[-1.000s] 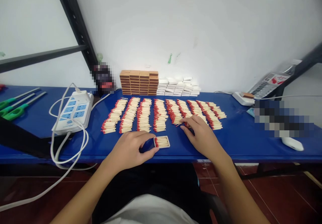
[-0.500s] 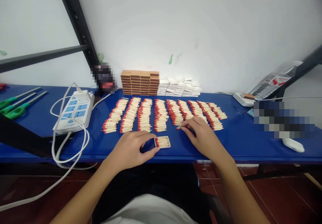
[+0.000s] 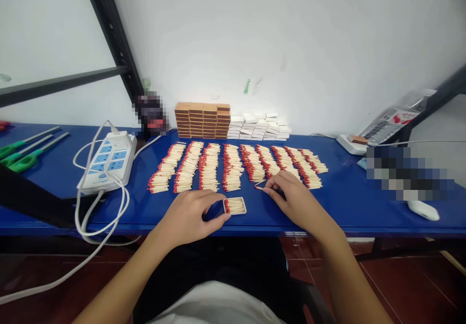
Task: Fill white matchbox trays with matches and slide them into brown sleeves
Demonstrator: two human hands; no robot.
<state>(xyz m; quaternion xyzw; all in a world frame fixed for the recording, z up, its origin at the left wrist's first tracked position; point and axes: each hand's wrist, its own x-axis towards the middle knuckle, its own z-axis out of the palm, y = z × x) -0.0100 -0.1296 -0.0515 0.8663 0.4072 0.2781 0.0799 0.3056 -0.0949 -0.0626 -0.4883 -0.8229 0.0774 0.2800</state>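
My left hand (image 3: 198, 214) has thumb and fingers closed on the left end of a small white matchbox tray (image 3: 245, 206) lying on the blue table. Red-headed matches (image 3: 235, 205) fill much of the tray, heads to the left. My right hand (image 3: 287, 193) pinches matches (image 3: 259, 187) just right of the tray, their red heads pointing left; how many is hard to tell. Beyond both hands, several rows of loose matches (image 3: 232, 168) lie side by side, and the right fingers are close to the front ends of the right-hand rows.
Brown matchbox sleeves (image 3: 203, 121) are stacked against the wall beside a pile of white trays (image 3: 259, 127). At left are a power strip (image 3: 107, 161) with loose cables and green-handled tools (image 3: 27, 159). A plastic bottle (image 3: 396, 117) leans at right near a white mouse-like object (image 3: 423, 211).
My right fingers have shifted slightly, and the matches between them now show more clearly. My left hand and the tray stay in place.
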